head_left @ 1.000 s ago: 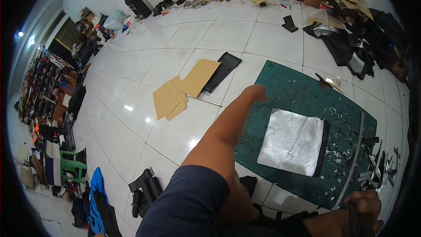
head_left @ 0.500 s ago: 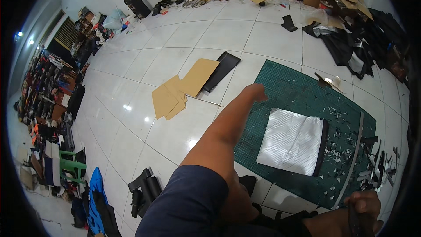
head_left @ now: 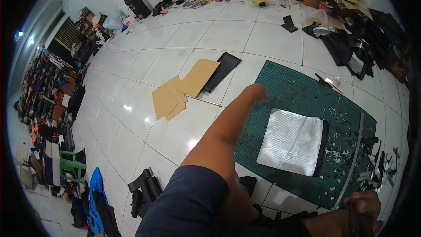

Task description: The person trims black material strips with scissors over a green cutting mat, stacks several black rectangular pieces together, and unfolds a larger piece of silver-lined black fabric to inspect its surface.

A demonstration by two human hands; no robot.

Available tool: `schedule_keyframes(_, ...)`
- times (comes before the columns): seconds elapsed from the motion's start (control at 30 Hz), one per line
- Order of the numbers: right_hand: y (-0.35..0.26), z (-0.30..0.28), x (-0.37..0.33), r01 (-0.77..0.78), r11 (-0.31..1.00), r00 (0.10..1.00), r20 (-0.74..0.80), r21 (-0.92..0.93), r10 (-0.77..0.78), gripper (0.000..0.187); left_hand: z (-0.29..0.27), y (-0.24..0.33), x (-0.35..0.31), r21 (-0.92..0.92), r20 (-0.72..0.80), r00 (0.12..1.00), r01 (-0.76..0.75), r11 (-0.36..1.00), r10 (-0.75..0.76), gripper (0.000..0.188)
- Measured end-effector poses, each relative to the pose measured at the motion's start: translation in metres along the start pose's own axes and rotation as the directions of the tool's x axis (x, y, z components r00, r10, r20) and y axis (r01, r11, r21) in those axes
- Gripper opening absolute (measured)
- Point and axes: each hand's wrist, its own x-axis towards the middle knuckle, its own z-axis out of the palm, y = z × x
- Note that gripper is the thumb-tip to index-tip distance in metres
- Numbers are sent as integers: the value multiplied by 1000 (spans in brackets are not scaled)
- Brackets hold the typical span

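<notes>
My left arm reaches forward over the left part of a green cutting mat (head_left: 280,83). My left hand (head_left: 258,92) bends downward at the end of it, its fingers mostly hidden behind the wrist. Close by on the mat lies a roughly square silver sheet (head_left: 290,142), wrinkled, with a black strip along its right edge. At the lower right, near the mat's front corner, my right hand (head_left: 366,206) is closed around a dark object (head_left: 354,221) that I cannot make out. A long metal ruler (head_left: 351,166) lies along the mat's right side, with silver and dark scraps (head_left: 337,153) scattered beside it.
Tan card pieces (head_left: 169,96) and a folded black piece (head_left: 222,71) lie left of the mat. Black rolls (head_left: 147,191) rest at lower left. Black material (head_left: 346,48) is heaped at the far right, and cut strips (head_left: 379,169) lie right of the mat.
</notes>
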Motion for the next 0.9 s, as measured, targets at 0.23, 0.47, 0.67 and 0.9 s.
schedule_keyframes(0.23, -13, 4, 13, 6, 997, 995, 100, 73, -13, 31, -1, 1, 4, 5, -11, 1000, -1, 1000, 1, 42)
schedule_keyframes(0.47, -4, 8, 6, 41, 999, 999, 10, 32, -41, 23, 3, -3, 1, -2, -5, 1000, 24, 1000, -24, 39)
schedule_keyframes(0.67, -8, 7, 11, 162, 976, 986, 64, -145, -155, 22, -3, 4, -2, -20, 34, 999, -14, 1000, 15, 42)
schedule_keyframes(0.9, 3, -3, 4, 51, 993, 997, 44, 105, -56, 33, -5, 3, -1, -12, 34, 999, 27, 1000, -27, 39)
